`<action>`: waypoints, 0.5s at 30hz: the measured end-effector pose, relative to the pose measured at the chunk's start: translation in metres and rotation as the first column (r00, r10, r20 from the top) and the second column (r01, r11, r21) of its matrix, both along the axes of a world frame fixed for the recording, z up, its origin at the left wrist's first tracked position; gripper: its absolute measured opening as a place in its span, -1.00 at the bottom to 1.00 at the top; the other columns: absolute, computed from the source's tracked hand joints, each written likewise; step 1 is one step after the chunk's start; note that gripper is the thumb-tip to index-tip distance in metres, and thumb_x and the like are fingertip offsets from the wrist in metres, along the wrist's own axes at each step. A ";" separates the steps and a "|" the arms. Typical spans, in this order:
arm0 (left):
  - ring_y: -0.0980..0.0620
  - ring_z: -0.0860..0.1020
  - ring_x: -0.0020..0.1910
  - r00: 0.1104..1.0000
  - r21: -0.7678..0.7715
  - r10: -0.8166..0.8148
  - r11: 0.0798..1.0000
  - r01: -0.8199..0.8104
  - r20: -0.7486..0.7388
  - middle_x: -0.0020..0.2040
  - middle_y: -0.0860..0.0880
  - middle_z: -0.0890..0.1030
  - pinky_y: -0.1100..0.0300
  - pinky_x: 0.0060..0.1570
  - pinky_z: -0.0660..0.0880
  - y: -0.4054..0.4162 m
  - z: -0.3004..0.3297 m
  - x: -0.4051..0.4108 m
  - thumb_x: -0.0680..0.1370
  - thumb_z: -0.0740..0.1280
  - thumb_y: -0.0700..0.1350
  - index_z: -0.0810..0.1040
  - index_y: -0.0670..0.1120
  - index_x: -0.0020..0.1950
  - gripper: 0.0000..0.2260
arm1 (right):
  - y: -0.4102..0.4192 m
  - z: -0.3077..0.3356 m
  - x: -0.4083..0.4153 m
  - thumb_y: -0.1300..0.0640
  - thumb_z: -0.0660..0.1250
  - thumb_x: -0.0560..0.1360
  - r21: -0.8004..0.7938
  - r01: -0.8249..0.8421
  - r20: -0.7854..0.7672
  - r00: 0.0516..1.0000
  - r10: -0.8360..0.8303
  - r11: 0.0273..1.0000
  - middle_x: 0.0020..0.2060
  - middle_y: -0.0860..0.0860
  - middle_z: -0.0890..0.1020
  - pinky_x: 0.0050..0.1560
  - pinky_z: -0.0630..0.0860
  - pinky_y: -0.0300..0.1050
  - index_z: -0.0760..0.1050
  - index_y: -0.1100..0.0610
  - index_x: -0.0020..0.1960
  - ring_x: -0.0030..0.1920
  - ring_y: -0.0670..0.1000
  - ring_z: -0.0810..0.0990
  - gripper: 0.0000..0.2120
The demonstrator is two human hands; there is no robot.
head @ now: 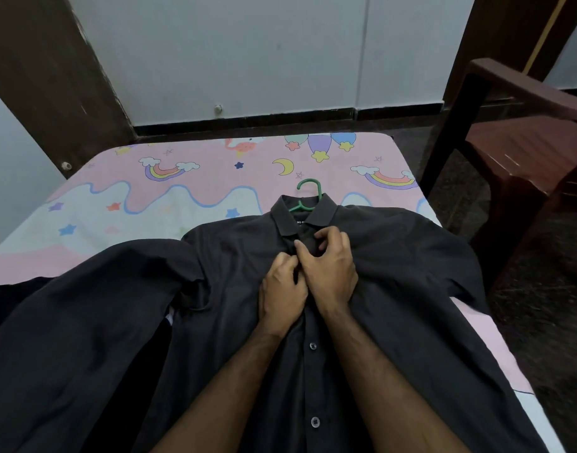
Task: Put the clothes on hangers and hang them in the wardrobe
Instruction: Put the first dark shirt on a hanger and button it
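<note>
Dark shirt (395, 289) lies flat mid-bed with green hanger (308, 196) hook poking from collar toward bed's far edge; left hand (282, 289) and right hand (329, 269) each grip-pinch the placket below collar, so a fumbled button or tug could shift hanger off shoulders.

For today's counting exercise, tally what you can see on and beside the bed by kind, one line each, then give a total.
Shirts: 1, dark, spread on the bed, shirt
Hangers: 1, green, hook poking from the collar, hanger
Visible shirt buttons: 2, button, button
Hands: 2, both pinching the shirt front, left hand, right hand
Beds: 1, bed
Chairs: 1, chair
Total: 8
</note>
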State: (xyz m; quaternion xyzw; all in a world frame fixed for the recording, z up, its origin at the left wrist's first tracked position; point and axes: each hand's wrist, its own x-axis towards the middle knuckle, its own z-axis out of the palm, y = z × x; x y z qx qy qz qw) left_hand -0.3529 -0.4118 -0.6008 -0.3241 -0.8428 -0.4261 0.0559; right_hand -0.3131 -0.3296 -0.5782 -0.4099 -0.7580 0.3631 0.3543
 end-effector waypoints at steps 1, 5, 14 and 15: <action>0.06 0.48 -0.21 1.000 0.019 0.001 1.000 0.000 -0.018 -0.12 0.00 0.48 0.06 -0.21 0.44 -0.001 0.000 0.000 0.56 0.31 -0.24 0.55 -0.16 -0.11 -0.94 | -0.001 -0.002 -0.001 -0.16 0.44 0.44 0.010 0.004 0.002 1.000 -0.004 1.000 -0.10 -0.11 0.46 -0.24 0.45 -0.08 0.44 -0.07 0.01 -0.16 -0.04 0.55 -0.72; 0.15 0.52 -0.15 1.000 0.210 -0.002 0.978 0.008 -0.028 0.05 0.02 0.44 0.32 -0.09 0.47 -0.004 0.004 0.001 0.49 0.29 -0.38 0.56 -0.15 -0.04 -0.83 | -0.002 -0.006 0.000 0.00 0.35 0.53 0.058 0.032 -0.026 0.999 -0.030 0.998 -0.05 -0.08 0.51 -0.27 0.39 -0.08 0.51 -0.03 0.05 -0.15 0.03 0.59 -0.88; 0.04 0.50 -0.10 0.991 0.144 -0.008 0.989 0.028 -0.137 -0.08 0.07 0.55 0.04 0.02 0.49 0.016 0.012 -0.040 0.57 0.32 -0.24 0.58 -0.10 -0.02 -0.92 | -0.003 -0.011 0.002 -0.03 0.39 0.47 0.136 -0.045 0.067 0.997 0.036 0.990 0.05 -0.10 0.41 -0.29 0.36 -0.11 0.50 -0.07 0.15 -0.12 0.01 0.58 -0.74; 0.03 0.50 -0.11 0.990 0.129 0.003 0.991 0.016 -0.143 -0.10 0.05 0.55 0.03 0.00 0.49 0.015 0.007 -0.040 0.57 0.34 -0.23 0.59 -0.10 -0.04 -0.94 | -0.003 -0.011 0.000 -0.06 0.38 0.47 0.147 -0.036 0.096 0.995 0.022 0.988 0.05 -0.09 0.42 -0.30 0.37 -0.09 0.50 -0.06 0.13 -0.11 0.03 0.59 -0.75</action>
